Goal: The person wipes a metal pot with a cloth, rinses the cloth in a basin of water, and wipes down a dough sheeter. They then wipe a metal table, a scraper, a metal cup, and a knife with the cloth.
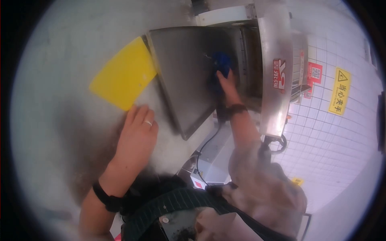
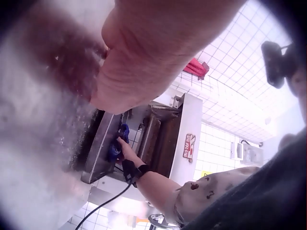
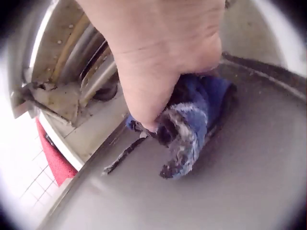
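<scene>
My right hand [image 1: 228, 83] grips a crumpled blue cloth [image 1: 222, 61] against the flat dark metal plate [image 1: 187, 72] in front of the machine. In the right wrist view, the thumb lies over the bunched cloth [image 3: 199, 108], which is smudged with grey, and a frayed dark strand trails from it onto the plate. My left hand [image 1: 138, 132], with a ring on one finger, reaches over the pale worktop, fingertips right at the lower corner of a flat yellow scraper-like sheet [image 1: 124, 74]. The sheet overlaps the plate's edge in the head view. The left thumb is hidden.
Along the plate's right side stands a steel machine frame [image 1: 275, 76] with a red logo, rollers behind it and a handle [image 1: 277, 144] below. A black cable [image 1: 199, 158] hangs from the right wrist. Warning sign [image 1: 340, 91] on the tiled wall.
</scene>
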Tool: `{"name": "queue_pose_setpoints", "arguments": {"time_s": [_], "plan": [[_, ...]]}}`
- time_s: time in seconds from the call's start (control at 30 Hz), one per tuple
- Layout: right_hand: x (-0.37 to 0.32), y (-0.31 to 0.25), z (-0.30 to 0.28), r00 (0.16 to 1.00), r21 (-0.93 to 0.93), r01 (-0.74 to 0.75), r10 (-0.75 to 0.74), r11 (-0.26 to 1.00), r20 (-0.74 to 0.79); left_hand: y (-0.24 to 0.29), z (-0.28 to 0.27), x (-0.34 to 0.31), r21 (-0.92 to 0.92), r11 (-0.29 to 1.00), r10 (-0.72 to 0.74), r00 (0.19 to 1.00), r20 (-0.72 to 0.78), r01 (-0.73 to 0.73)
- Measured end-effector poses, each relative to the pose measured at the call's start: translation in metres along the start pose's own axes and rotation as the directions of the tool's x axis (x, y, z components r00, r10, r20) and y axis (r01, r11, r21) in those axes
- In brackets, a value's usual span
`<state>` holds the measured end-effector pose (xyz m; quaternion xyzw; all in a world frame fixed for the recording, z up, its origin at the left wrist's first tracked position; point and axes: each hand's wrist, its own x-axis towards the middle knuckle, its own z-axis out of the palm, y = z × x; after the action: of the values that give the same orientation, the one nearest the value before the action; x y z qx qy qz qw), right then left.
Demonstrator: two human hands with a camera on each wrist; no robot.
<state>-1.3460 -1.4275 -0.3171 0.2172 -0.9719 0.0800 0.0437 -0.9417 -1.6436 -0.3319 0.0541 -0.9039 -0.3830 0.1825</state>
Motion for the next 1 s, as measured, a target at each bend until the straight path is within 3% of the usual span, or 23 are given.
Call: {"name": "queue_pose_setpoints", "arguments": {"time_s": [0.03,0.07,0.13,0.2,0.27,0.33,0.4,0.47,0.53,0.6,0.67,0.8,0.9,1.0], "plan": [[0.005,0.01,0.011,0.994,0.233,-0.092,0.074,0.968,0.082,0.001,-0.001,0.0,-0.01,1.0,-0.011,1.0,0.005,0.011],[0.0,0.006,0.016,0.993,0.242,-0.103,0.085,0.965,0.082,0.003,-0.001,0.002,-0.023,1.0,-0.015,1.0,0.011,0.015],[-0.021,-0.023,0.021,0.989,-0.04,-0.036,0.03,0.999,-0.142,0.005,0.0,0.003,0.034,0.999,-0.014,0.999,0.042,0.013],[-0.068,-0.043,0.01,0.99,0.039,0.124,-0.122,0.991,-0.069,0.014,0.001,0.006,0.089,0.996,-0.011,0.998,0.064,0.005],[-0.135,-0.072,0.0,0.961,0.096,0.277,-0.275,0.956,-0.037,0.023,0.01,0.011,0.092,0.993,-0.069,0.995,-0.069,0.075],[-0.196,-0.093,-0.008,0.908,0.216,0.407,-0.42,0.888,0.015,0.031,0.018,0.021,0.086,0.996,-0.024,0.995,-0.094,0.032],[-0.233,-0.124,-0.028,0.882,0.329,0.411,-0.462,0.85,0.093,0.035,0.026,0.025,0.09,0.996,0.015,0.992,-0.127,-0.003],[-0.231,-0.127,-0.03,0.87,0.381,0.417,-0.484,0.825,0.096,0.033,0.033,0.022,0.201,0.978,0.064,0.997,-0.052,-0.052],[-0.216,-0.122,-0.026,0.859,0.432,0.42,-0.503,0.798,0.095,0.028,0.04,0.022,0.24,0.969,0.073,0.996,-0.041,-0.061],[-0.18,-0.116,-0.014,0.831,0.16,0.537,-0.552,0.829,0.073,0.028,0.039,0.022,0.278,0.959,0.072,0.997,-0.023,-0.063],[-0.134,-0.112,0.005,0.856,0.054,0.517,-0.514,0.854,-0.053,0.031,0.036,0.022,0.266,0.964,0.001,1.0,0.025,-0.007],[-0.03,-0.112,0.028,0.917,0.002,0.361,-0.354,0.933,-0.184,0.037,0.032,0.028,0.31,0.951,-0.024,0.998,0.054,0.007],[0.034,-0.105,0.034,0.956,0.008,0.237,-0.232,0.971,-0.182,0.037,0.028,0.034,0.287,0.958,-0.034,0.998,0.061,0.015],[0.116,-0.041,0.088,0.957,0.195,0.118,-0.059,0.974,-0.284,0.041,0.02,0.037,0.259,0.964,-0.088,0.991,0.097,0.06]]}}
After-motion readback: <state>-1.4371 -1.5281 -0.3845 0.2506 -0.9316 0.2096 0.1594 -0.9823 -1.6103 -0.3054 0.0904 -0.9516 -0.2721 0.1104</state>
